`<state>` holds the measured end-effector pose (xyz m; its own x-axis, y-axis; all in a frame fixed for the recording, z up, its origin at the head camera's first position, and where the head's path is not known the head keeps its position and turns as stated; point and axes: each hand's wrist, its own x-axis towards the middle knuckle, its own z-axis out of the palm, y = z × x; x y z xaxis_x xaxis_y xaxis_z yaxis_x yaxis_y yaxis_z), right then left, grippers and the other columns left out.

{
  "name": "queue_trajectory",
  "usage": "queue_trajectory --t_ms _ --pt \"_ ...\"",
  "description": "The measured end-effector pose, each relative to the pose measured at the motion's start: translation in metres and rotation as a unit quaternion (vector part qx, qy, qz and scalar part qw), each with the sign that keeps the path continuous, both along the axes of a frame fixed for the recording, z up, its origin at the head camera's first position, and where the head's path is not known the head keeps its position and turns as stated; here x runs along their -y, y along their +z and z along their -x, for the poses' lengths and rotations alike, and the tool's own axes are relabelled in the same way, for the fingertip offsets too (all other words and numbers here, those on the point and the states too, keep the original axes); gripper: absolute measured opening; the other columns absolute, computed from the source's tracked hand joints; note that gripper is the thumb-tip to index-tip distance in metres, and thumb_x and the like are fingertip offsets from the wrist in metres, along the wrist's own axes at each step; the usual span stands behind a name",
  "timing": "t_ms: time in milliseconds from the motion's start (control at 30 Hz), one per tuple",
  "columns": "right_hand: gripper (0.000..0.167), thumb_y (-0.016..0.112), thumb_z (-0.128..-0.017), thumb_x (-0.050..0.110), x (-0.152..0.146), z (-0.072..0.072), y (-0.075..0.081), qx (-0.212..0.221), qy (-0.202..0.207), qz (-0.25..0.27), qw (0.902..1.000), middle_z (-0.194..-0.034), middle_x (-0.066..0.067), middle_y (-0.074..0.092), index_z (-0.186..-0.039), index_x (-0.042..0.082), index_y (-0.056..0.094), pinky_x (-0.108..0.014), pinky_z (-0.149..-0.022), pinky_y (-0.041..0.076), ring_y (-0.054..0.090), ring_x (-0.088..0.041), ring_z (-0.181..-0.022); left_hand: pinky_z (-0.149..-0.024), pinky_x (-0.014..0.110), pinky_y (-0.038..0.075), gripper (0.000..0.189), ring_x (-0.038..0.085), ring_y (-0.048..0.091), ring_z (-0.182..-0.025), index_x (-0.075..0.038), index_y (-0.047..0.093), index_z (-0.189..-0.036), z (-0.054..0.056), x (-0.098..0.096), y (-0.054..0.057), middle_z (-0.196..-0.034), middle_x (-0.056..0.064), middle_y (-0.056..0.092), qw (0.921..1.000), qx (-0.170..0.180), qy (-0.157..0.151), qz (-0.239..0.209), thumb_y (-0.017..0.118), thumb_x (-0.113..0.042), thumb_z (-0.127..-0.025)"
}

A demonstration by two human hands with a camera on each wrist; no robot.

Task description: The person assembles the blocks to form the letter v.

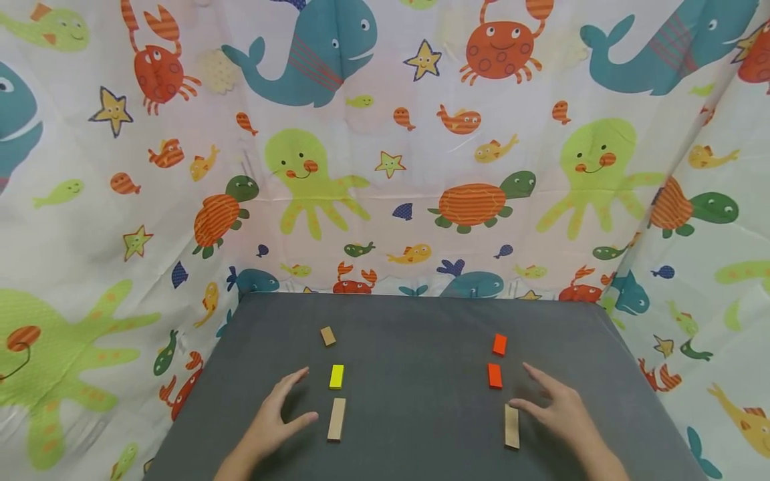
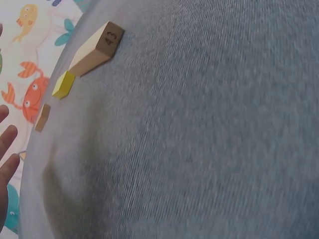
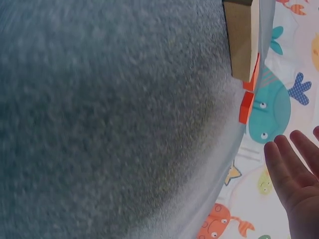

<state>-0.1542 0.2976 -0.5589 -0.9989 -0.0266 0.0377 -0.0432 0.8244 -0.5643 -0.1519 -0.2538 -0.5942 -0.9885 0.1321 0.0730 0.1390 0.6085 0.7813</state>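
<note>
My left hand (image 1: 272, 419) hovers over the grey table, fingers extended and thumb apart, left of a column of blocks. Nearest its thumb lies a long plain wooden block (image 1: 337, 419), whose end reads 43 in the left wrist view. Beyond it are a yellow block (image 1: 336, 377) and a small plain wooden block (image 1: 327, 336). On the other side my right hand (image 1: 559, 406) holds nothing, its fingers stretched forward. Its thumb appears above the far end of another long wooden block (image 1: 512, 429); contact cannot be told. Two red blocks, a nearer one (image 1: 494, 376) and a farther one (image 1: 500, 345), lie beyond.
The blocks lie on a dark grey cloth-like table surface (image 1: 421, 401). Behind the table and along its sides hangs a white curtain (image 1: 373, 187) printed with sea animals. The table's far edge meets this curtain.
</note>
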Motion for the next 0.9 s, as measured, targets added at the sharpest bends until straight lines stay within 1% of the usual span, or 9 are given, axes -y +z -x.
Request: queue_trajectory --t_ms 167,400,500,633,767,900 --pt "0.089 0.087 -0.074 0.047 0.004 -0.001 -0.005 -0.005 0.006 0.003 1.0 -0.14 -0.029 0.056 -0.145 0.004 0.054 -0.055 -0.084 0.057 0.068 -0.045 -0.107 -0.113 0.063 0.033 0.083 0.024 0.045 -0.14 -0.03 0.042 -0.152 0.002 -0.008 -0.002 -0.151 -0.006 0.048 0.9999 0.004 -0.008 -0.006 0.083 -0.045 -0.082" --pt "0.087 0.088 -0.073 0.046 0.008 -0.003 -0.011 -0.004 0.014 0.001 0.9999 -0.139 -0.026 0.058 -0.144 0.006 0.056 -0.055 -0.087 0.056 0.061 -0.045 -0.119 -0.115 0.056 0.034 0.082 0.016 0.046 -0.139 -0.031 0.043 -0.152 -0.001 -0.018 -0.005 -0.152 -0.011 0.046 0.9994 0.013 -0.029 -0.013 0.083 -0.045 -0.082" --pt "0.087 0.088 -0.074 0.046 0.007 -0.005 -0.012 -0.003 0.017 0.001 0.9999 -0.138 -0.026 0.059 -0.143 0.005 0.056 -0.056 -0.089 0.056 0.059 -0.046 -0.122 -0.114 0.057 0.035 0.083 0.018 0.046 -0.138 -0.027 0.044 -0.152 -0.001 -0.024 -0.006 -0.152 -0.011 0.045 0.9991 0.017 -0.036 -0.016 0.083 -0.046 -0.081" --pt "0.086 0.087 -0.073 0.046 0.005 -0.006 -0.016 -0.001 0.024 -0.004 0.9997 -0.137 -0.025 0.06 -0.143 0.005 0.056 -0.058 -0.093 0.053 0.058 -0.045 -0.123 -0.112 0.06 0.035 0.085 0.023 0.048 -0.137 -0.023 0.045 -0.152 -0.001 -0.029 -0.008 -0.15 -0.007 0.047 0.9985 0.025 -0.046 -0.017 0.083 -0.049 -0.08" --pt "0.088 0.087 -0.072 0.049 0.003 -0.006 -0.021 0.004 0.035 -0.012 0.9993 -0.136 -0.023 0.061 -0.142 0.006 0.057 -0.062 -0.096 0.049 0.058 -0.043 -0.123 -0.11 0.062 0.036 0.085 0.026 0.049 -0.135 -0.02 0.045 -0.152 -0.001 -0.03 -0.011 -0.149 -0.002 0.048 0.9979 0.022 -0.059 -0.013 0.083 -0.048 -0.081" --pt "0.091 0.088 -0.069 0.051 0.0 -0.007 -0.026 0.015 0.047 -0.015 0.9987 -0.136 -0.02 0.06 -0.143 0.009 0.056 -0.063 -0.096 0.048 0.057 -0.041 -0.123 -0.109 0.061 0.038 0.085 0.026 0.051 -0.134 -0.02 0.046 -0.151 -0.001 -0.031 -0.013 -0.148 -0.001 0.05 0.9973 0.015 -0.072 0.002 0.084 -0.046 -0.08"
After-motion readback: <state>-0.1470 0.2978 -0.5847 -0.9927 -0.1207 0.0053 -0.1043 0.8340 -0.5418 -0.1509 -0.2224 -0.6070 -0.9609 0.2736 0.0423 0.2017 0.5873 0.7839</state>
